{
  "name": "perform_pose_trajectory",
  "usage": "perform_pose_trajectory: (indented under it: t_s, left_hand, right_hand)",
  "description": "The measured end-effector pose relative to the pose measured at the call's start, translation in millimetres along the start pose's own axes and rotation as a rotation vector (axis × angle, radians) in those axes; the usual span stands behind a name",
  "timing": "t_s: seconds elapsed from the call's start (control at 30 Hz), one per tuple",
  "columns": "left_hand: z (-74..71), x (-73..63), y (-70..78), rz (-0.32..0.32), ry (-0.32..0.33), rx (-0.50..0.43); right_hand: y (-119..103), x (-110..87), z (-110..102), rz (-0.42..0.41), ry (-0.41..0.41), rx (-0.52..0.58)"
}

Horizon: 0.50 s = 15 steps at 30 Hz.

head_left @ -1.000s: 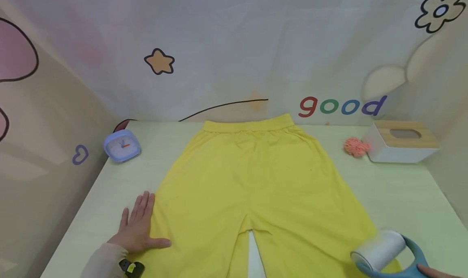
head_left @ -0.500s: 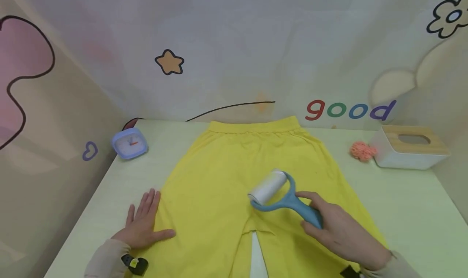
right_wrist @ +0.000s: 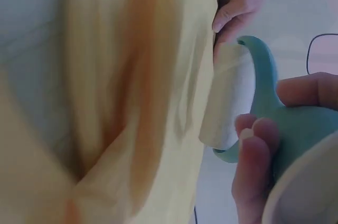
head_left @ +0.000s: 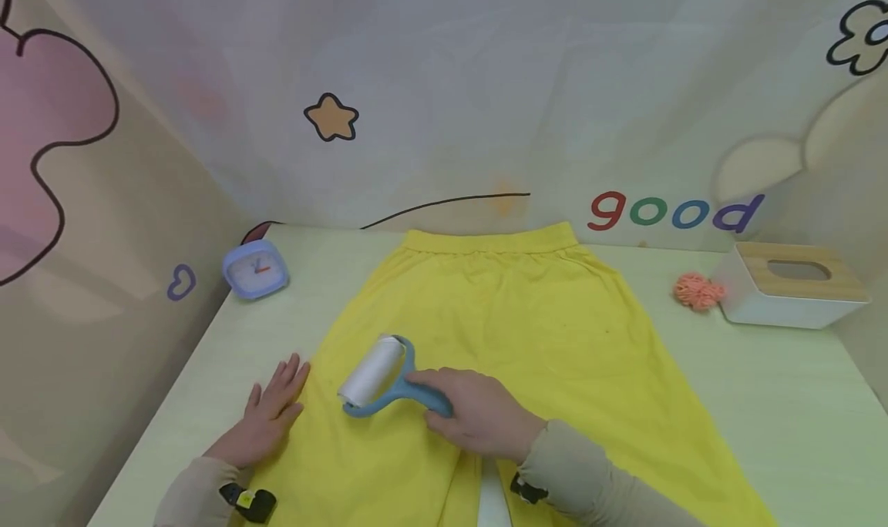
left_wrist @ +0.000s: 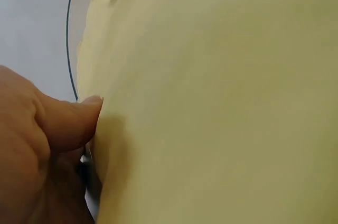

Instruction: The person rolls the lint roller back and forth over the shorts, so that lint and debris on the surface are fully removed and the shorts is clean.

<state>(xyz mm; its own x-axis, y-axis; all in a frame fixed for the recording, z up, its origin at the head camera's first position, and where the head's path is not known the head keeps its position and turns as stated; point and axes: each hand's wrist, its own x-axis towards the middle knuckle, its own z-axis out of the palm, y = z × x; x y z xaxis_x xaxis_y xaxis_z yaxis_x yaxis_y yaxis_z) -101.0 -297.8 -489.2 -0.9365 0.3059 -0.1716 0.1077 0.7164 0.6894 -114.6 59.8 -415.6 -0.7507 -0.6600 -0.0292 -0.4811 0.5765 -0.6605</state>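
Yellow wide-legged pants [head_left: 555, 334] lie spread on the table, waistband at the back. My right hand [head_left: 482, 411] grips the blue handle of a lint roller [head_left: 373, 373], its white roll over the left side of the pants. In the right wrist view, fingers and thumb wrap the handle of the lint roller [right_wrist: 229, 97]; contact between roll and cloth is hard to tell. My left hand [head_left: 264, 423] rests at the pants' left edge with its fingers extended. The left wrist view has the thumb of that hand [left_wrist: 47, 134] against the fabric [left_wrist: 211, 97].
A blue-framed clock [head_left: 255, 270] stands at the table's back left. At the back right, a coral yarn-like bundle [head_left: 697, 291] sits beside a white tissue box [head_left: 784, 296] with a wooden lid. A printed backdrop [head_left: 444, 111] rises behind the pale green table [head_left: 777, 388].
My right hand has carried the lint roller from the lower right, across the pants, to their left side. The left hand stays by the left edge, its thumb drawn closer to the fingers.
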Motion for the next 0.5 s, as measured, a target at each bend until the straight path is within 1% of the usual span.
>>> perform_pose_trajectory:
  t_s: [0.1,0.23,0.37,0.5]
  left_hand:
    - [-2.3,0.1,-4.8,0.04,0.018,-0.061]
    - [-5.6,-2.7,-8.5,0.071,0.032,-0.13]
    - [-8.5,-5.0,-11.1,0.1,0.023,-0.092]
    - [-9.4,-5.0,-14.8,0.136,0.012,-0.06]
  right_hand:
    - [-9.3,11.4,6.4,-0.046,-0.014,-0.047]
    - [-19.4,23.4,16.4,-0.061,-0.052,-0.065]
    - [-29.7,30.4,26.3,-0.082,-0.084,-0.068]
    - [-39.0,34.6,35.6,-0.118,-0.089,-0.097]
